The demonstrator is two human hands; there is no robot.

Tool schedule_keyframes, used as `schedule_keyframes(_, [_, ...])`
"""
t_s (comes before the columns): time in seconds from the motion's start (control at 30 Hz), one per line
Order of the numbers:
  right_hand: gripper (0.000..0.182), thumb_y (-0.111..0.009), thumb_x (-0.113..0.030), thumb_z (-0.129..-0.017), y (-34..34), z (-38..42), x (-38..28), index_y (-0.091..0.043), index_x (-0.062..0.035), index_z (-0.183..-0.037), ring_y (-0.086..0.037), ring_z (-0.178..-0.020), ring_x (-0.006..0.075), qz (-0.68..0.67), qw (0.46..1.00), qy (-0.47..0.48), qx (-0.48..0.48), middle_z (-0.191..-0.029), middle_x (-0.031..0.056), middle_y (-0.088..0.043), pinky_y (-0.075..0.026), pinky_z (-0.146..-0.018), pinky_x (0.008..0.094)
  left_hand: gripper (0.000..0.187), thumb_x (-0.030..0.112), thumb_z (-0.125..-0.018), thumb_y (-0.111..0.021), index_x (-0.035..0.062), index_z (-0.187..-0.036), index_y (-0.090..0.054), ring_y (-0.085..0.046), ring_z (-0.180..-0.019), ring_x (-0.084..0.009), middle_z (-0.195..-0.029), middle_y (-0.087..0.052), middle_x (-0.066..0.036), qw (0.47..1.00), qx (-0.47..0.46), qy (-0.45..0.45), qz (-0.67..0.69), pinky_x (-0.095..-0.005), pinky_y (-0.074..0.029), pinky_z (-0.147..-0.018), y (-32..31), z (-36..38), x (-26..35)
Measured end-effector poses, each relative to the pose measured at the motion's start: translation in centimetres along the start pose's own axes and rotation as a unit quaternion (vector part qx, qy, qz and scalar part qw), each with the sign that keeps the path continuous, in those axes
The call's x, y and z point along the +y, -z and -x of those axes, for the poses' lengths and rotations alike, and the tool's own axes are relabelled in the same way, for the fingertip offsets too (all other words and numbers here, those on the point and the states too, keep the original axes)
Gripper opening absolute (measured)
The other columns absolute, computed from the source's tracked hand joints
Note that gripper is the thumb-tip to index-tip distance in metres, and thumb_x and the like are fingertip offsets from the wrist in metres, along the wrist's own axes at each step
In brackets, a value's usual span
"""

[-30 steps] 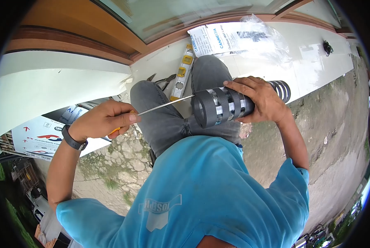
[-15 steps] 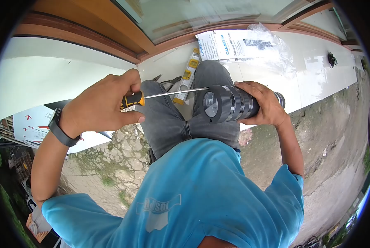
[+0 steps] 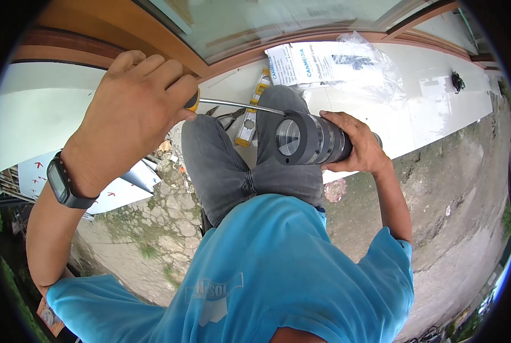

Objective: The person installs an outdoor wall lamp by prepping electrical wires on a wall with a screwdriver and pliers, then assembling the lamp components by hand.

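My left hand [image 3: 135, 111], with a black watch on its wrist, is closed around the yellow-and-black handle of a screwdriver [image 3: 232, 105]. The long metal shaft points right, its tip at the upper rim of a black cylindrical lamp [image 3: 312, 137]. A clear round lens shows at the lamp's near left end, facing me. Wrapped over the far right end of the lamp is my right hand [image 3: 358, 140], which holds it above my thighs. The screw or hole under the tip is too small to make out.
Beyond my knees lie a yellow-and-white spirit level [image 3: 247, 127] and pliers [image 3: 228, 118] on the white tiled ledge [image 3: 432, 123]. A lamp box [image 3: 324, 64] with clear plastic wrap [image 3: 381, 74] lies by the glass door. Cracked concrete ground [image 3: 158, 231] is below.
My left hand has risen and turned, tilting the screwdriver so its handle sits higher. The lamp and my right hand have shifted slightly left.
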State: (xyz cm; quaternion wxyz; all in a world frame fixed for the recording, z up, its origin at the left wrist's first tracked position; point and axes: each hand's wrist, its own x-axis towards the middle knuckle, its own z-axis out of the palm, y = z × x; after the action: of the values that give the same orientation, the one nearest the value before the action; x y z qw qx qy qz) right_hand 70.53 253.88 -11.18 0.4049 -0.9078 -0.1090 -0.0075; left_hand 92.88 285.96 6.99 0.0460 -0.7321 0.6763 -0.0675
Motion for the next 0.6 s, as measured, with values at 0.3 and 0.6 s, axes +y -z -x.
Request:
schedule_keyframes(0.3, [0.101, -0.095, -0.035, -0.056, 0.1, 0.7, 1.1, -0.053, -0.0093, -0.144, -0.066, -0.115, 0.0396, -0.009, 1.000, 0.003, 0.007, -0.132, 0.0179, -0.066, -0.054, -0.101, 0.0465, 0.030, 0.021, -0.090, -0.080, 0.0013, -0.102, -0.061, -0.058, -0.064, -0.0360, -0.071, -0.064, -0.011, 0.976, -0.083, 0.097, 0.174, -0.0410, -0.047, -0.064, -0.4, -0.8, 0.3])
schedule_keyframes(0.6, [0.106, -0.098, -0.039, -0.054, 0.1, 0.5, 1.7, -0.053, -0.0082, -0.145, -0.067, -0.116, 0.0388, 0.001, 1.000, 0.003, -0.012, -0.132, 0.0199, -0.065, -0.054, -0.101, 0.0480, 0.029, 0.029, -0.089, -0.076, 0.0037, -0.098, -0.064, -0.063, -0.085, -0.0365, -0.086, -0.065, -0.015, 0.851, -0.325, 0.256, 0.323, -0.0440, -0.047, -0.073, 0.6, -3.3, -1.3])
